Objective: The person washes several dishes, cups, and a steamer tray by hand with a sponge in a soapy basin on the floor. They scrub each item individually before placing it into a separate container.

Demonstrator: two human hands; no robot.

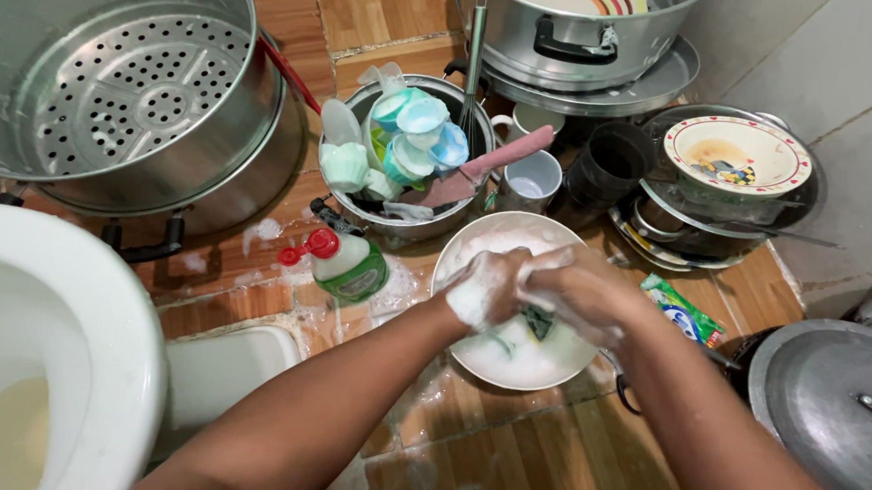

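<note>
Both hands met over a white soapy bowl [517, 353] that sat on the wet brown tiled floor [520, 445]. The left hand [486, 287], thick with foam, was closed around something at the middle of the pair, and the right hand [578, 298] was curled against it, pressing a green scouring pad [538, 322] of which only a dark green corner showed between the palms. Whether the hands also gripped a smaller dish could not be made out, because suds and fingers covered it. The bowl lay directly beneath the hands, its near rim hidden by the wrists and its inside clouded with lather. Just left of it lay a green dish-soap bottle [348, 265] with a red cap, tipped on its side. Behind the bowl stood a steel pot [406, 222] crammed with pastel plastic cups, a pink spatula [487, 171] and a ladle, beside it a white mug [532, 182] and a black mug [607, 162]. To the right a patterned plate [737, 155] topped a stack of dishes, and a green sachet [683, 311] lay near the right forearm. A large steamer pot [131, 101] filled the upper left, and a white toilet bowl [63, 345] was cut off at the left edge, as was a pot lid [828, 396] at the lower right.
</note>
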